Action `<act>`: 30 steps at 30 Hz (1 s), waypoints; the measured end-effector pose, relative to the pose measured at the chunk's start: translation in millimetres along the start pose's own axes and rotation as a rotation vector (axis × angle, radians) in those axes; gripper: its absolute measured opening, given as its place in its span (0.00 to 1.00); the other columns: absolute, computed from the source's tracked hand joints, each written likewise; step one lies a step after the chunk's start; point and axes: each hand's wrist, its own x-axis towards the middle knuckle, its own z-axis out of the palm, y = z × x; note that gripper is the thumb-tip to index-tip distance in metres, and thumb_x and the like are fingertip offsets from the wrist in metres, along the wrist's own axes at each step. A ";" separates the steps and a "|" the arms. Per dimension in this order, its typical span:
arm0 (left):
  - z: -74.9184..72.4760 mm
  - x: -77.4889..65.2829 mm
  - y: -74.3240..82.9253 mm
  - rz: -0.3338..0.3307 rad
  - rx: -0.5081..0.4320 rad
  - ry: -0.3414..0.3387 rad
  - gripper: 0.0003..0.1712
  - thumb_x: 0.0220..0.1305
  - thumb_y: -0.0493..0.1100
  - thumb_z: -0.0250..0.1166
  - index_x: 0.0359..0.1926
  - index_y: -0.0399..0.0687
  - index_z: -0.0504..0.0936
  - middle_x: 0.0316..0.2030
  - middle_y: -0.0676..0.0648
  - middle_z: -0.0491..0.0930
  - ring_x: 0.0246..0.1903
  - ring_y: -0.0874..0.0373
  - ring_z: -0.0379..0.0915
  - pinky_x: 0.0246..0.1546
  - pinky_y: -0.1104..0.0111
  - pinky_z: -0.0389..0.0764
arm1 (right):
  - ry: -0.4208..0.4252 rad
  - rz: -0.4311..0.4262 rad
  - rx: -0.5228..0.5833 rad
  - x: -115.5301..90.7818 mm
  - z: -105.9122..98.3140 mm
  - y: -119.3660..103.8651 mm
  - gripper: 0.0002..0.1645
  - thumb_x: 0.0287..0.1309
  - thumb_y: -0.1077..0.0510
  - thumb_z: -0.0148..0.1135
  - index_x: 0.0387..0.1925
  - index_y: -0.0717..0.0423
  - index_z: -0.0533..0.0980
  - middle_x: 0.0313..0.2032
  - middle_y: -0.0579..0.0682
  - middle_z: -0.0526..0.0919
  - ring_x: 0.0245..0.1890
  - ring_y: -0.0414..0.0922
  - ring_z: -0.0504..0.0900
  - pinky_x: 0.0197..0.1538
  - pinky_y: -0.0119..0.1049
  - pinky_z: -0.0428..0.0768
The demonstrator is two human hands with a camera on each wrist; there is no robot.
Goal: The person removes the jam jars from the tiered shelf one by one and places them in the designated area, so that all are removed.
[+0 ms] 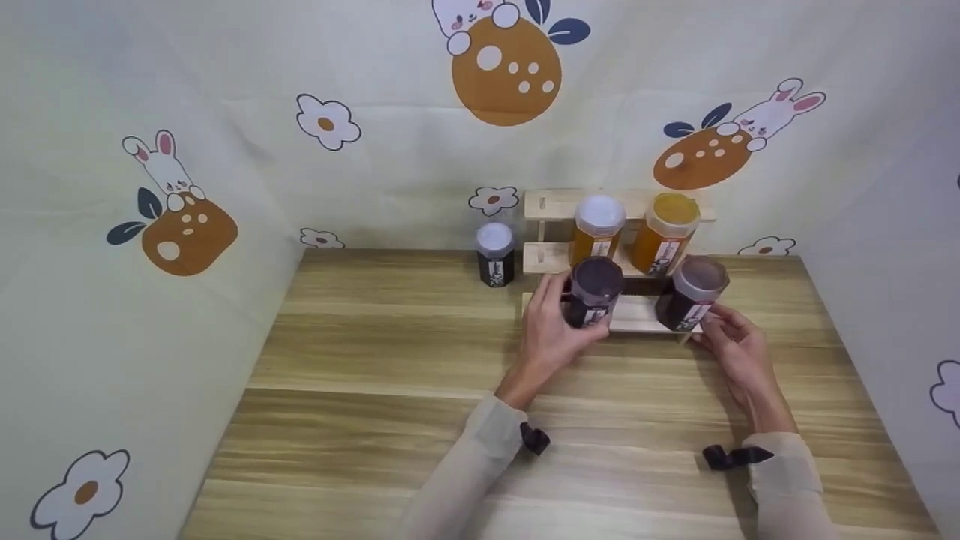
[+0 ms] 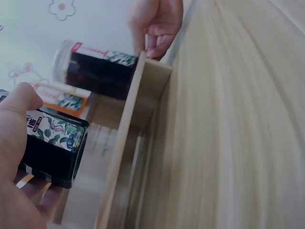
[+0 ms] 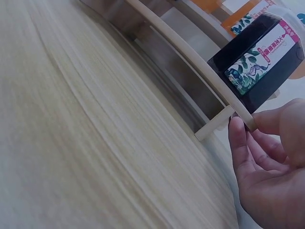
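Observation:
My left hand (image 1: 553,326) grips a dark jar (image 1: 596,289), thumb on one side and fingers round the other. In the left wrist view this jar (image 2: 52,148) is tilted and appears raised off the lowest step of a tiered wooden rack (image 1: 641,319). My right hand (image 1: 741,352) pinches the right end of that step; in the right wrist view, thumb and fingers (image 3: 240,148) meet at the board's corner. Just above them, a second dark jar (image 1: 691,294) with a pink-edged label (image 3: 259,59) stands on the step.
Two orange jars, one white-lidded (image 1: 600,225) and one yellow-topped (image 1: 666,234), stand on the rack's middle step. A smaller-looking dark jar with a white lid (image 1: 495,255) is on the wooden table (image 1: 360,360), left of the rack. A patterned cloth (image 1: 390,172) hangs behind.

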 end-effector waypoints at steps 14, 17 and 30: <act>-71.1 0.6 -48.9 -0.053 -0.044 0.173 0.45 0.48 0.48 0.86 0.66 0.39 0.79 0.54 0.44 0.83 0.53 0.51 0.84 0.58 0.58 0.90 | 0.008 -0.032 0.003 -1.7 1.8 0.6 0.15 0.76 0.63 0.65 0.59 0.57 0.76 0.42 0.41 0.89 0.44 0.34 0.88 0.51 0.29 0.90; -84.1 0.3 -60.4 -0.112 -0.038 0.192 0.46 0.48 0.47 0.87 0.67 0.40 0.79 0.55 0.43 0.83 0.54 0.48 0.84 0.59 0.52 0.89 | 0.013 -0.030 0.002 -1.7 1.9 1.2 0.15 0.76 0.62 0.65 0.60 0.59 0.76 0.41 0.41 0.89 0.43 0.34 0.88 0.50 0.29 0.90; -114.5 1.0 -105.7 -0.311 0.081 0.192 0.46 0.51 0.50 0.86 0.70 0.44 0.78 0.61 0.43 0.83 0.61 0.45 0.85 0.64 0.54 0.87 | 0.014 -0.008 -0.023 -2.2 2.2 -0.6 0.30 0.76 0.62 0.64 0.71 0.74 0.68 0.44 0.38 0.90 0.44 0.33 0.89 0.51 0.27 0.89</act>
